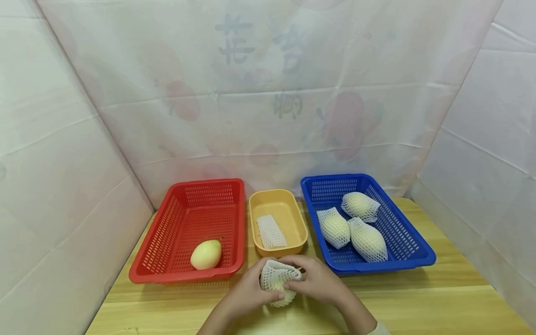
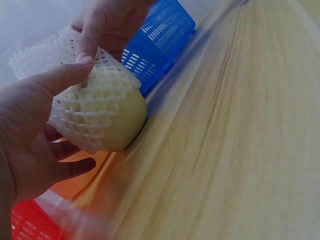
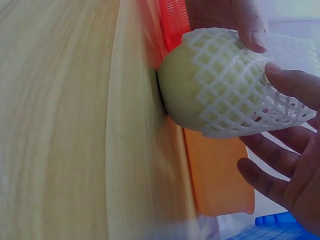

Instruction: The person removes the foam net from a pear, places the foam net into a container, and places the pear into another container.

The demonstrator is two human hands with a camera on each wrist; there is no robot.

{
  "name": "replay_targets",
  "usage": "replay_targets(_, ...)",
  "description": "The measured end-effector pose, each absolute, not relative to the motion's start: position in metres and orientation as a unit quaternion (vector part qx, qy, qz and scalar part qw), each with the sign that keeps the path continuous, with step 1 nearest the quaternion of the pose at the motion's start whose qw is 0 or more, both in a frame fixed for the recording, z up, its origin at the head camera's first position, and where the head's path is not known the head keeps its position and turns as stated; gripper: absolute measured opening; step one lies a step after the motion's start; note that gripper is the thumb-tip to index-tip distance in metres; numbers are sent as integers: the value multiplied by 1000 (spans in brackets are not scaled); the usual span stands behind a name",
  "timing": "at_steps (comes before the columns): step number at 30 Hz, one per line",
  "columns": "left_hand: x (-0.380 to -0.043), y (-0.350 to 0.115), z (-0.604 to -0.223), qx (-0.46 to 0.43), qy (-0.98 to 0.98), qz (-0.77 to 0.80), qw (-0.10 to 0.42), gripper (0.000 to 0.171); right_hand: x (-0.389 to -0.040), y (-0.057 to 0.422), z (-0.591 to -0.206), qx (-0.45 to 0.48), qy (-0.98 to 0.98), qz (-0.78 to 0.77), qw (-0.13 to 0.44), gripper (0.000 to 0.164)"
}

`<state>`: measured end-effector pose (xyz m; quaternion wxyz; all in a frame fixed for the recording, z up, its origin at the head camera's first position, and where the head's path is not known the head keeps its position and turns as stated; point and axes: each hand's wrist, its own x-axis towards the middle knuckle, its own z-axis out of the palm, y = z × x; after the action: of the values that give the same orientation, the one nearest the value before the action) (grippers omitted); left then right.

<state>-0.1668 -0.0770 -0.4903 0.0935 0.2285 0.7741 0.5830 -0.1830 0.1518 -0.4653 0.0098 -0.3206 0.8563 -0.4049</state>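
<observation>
One pear [image 3: 177, 92] sits on the table [image 1: 427, 302], just beside the tray [image 1: 289, 211] at its six o'clock, with a net [image 1: 278, 274] around its upper part and its lower end bare. At nine o'clock the left hand [image 1: 251, 289] grips the net between thumb and fingers; at three the right hand [image 1: 320, 281] does likewise, some fingers of each standing loose.

To work the net well, I would keep the pear's base against the table, spread the mesh evenly with both thumbs and ease it along each side in turn; a one-sided tug could tear a strand.

At ten o'clock from the pear, the red basket [image 1: 167, 278] holds a bare pear [image 1: 206, 255]; at two, the blue basket [image 1: 377, 267] holds three netted pears [image 1: 368, 238]. A loose net [image 1: 271, 231] lies in the tray.

I can make out no brand or label; faded grey characters [image 1: 287, 104] on the cloth [image 1: 385, 56] at twelve are too pale to read surely.
</observation>
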Motion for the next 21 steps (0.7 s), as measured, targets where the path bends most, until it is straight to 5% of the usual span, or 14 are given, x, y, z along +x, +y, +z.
replay_targets(21,-166,-72,-490,203,771,602,51,49,-184,154,-465,-333,835,-437,23,51)
